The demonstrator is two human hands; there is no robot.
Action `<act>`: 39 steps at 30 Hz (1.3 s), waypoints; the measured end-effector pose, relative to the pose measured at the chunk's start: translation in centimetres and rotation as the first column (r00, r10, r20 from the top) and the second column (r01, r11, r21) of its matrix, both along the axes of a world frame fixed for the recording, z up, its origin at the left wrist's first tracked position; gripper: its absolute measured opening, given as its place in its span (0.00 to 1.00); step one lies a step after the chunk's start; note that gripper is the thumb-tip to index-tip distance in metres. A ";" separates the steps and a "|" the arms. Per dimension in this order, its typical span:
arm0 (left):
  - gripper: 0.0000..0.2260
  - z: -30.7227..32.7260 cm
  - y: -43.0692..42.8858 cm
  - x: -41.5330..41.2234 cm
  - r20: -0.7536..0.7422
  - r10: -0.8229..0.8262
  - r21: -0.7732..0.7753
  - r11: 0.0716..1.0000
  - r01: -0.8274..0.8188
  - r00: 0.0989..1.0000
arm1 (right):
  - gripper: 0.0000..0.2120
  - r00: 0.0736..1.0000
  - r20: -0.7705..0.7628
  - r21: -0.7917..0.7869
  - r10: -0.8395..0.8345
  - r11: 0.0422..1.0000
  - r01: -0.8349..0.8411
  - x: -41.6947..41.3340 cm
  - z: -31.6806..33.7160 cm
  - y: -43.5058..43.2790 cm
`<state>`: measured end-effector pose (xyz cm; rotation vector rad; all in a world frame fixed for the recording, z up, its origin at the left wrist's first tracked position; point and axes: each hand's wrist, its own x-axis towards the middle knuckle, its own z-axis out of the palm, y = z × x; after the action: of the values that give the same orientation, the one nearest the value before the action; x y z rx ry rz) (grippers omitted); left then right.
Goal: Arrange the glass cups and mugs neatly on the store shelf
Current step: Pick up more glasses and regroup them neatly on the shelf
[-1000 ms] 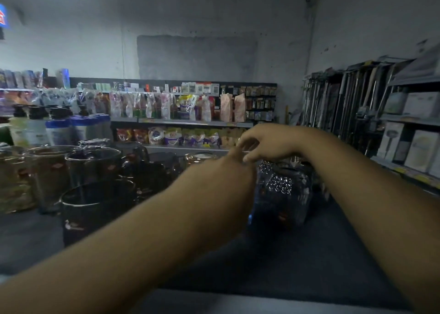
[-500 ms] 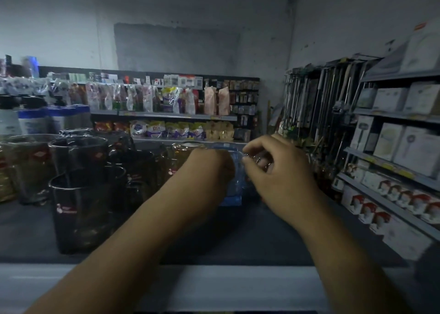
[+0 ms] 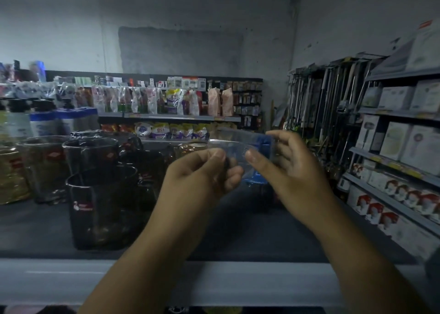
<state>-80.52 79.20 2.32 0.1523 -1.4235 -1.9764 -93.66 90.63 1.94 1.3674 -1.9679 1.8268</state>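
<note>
Left hand (image 3: 200, 174), right hand (image 3: 294, 168) pinch clear bluish cup (image 3: 253, 145), outline blurred

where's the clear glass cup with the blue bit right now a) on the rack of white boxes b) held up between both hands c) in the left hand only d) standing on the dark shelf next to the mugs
b: the left hand and the right hand both pinch the clear glass cup, holding it in the air above the shelf, apart from the dark mugs.
</note>
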 end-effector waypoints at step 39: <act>0.27 -0.6 -0.5 -1.0 -0.019 0.687 -0.999 0.024 -0.049 0.726 | 0.12 0.897 -0.423 0.633 0.127 0.750 0.193 -6.4 8.9 -6.2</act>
<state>-81.50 78.66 1.72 0.4106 -2.4080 -0.1287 -100.03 84.46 10.84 1.6942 -2.4232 0.6533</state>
